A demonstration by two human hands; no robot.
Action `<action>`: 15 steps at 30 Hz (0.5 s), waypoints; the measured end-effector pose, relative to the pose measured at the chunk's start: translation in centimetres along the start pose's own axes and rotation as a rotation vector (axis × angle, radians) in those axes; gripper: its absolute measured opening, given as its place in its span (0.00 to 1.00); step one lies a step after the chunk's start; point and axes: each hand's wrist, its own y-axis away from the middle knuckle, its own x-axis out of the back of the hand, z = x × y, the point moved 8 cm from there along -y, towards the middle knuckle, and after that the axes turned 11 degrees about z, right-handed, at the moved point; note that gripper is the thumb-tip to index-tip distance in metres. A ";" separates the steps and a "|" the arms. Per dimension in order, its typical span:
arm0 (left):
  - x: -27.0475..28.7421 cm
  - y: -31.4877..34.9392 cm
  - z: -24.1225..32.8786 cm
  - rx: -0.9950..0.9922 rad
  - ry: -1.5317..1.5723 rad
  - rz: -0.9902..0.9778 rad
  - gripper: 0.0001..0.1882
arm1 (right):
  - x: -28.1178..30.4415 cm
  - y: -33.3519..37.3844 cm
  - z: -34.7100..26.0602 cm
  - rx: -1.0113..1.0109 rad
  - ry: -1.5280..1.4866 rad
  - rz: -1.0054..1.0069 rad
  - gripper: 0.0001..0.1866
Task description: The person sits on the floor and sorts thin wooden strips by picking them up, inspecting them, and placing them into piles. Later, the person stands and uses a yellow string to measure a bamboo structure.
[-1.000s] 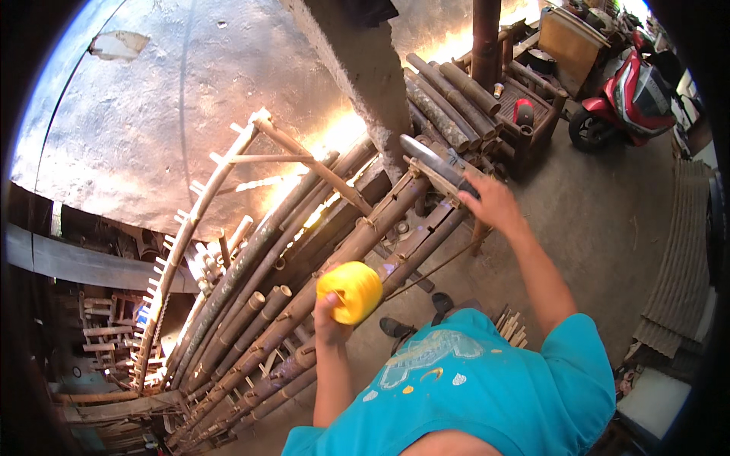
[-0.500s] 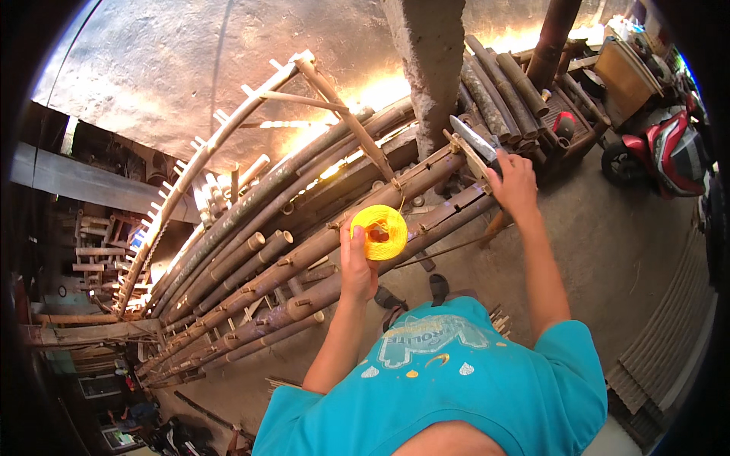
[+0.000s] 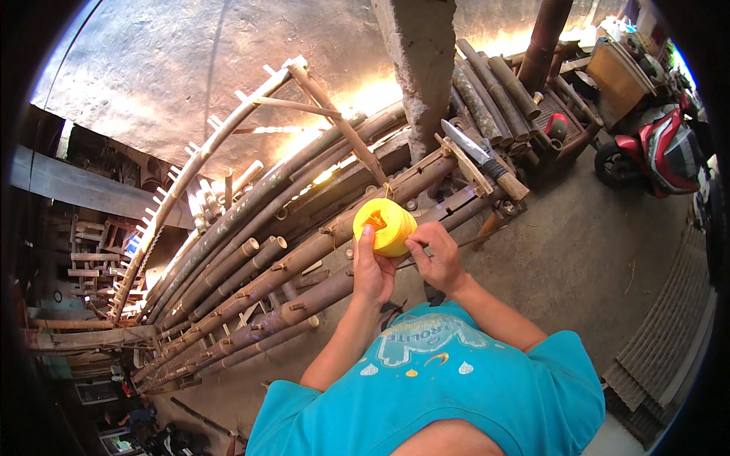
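Note:
My left hand grips a roll of yellow plastic twine from below, thumb at its hollow core. The core looks orange inside. Against the roll's right side my right hand is closed in a pinch; what lies between its fingertips is too small to make out. Beyond them, a large knife with a dark and wooden handle rests on the end of the bamboo frame, beside a short wooden piece.
Several loose bamboo poles lie behind the frame. A curved bamboo piece with pegs leans at the left. A concrete post rises at the back. Cut bamboo and a red motorbike stand right; corrugated sheets lie nearer.
My right hand has let go of the knife, which now lies on the frame, and has come left to the twine roll. The roll has turned in my left hand, showing its side.

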 end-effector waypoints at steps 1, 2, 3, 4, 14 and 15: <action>0.0 -0.2 0.1 -0.011 -0.011 0.000 0.24 | -0.2 -0.4 0.1 0.002 0.021 -0.014 0.08; 0.3 -0.3 0.4 -0.033 -0.025 0.009 0.24 | -0.3 -0.7 0.2 0.005 0.042 -0.028 0.06; 0.6 -0.5 0.7 -0.054 -0.038 0.019 0.24 | -0.3 -0.4 1.0 -0.128 -0.073 -0.034 0.05; 1.0 -0.7 1.1 -0.081 -0.049 0.030 0.24 | -0.5 0.1 1.6 -0.257 -0.191 -0.044 0.05; 5.7 -1.4 5.0 -0.342 -0.097 0.256 0.20 | 13.1 -7.1 -1.1 -0.601 -1.747 0.199 0.10; 7.1 -1.3 5.8 -0.367 -0.059 0.291 0.21 | 15.7 -9.4 -2.5 -0.490 -1.867 0.266 0.10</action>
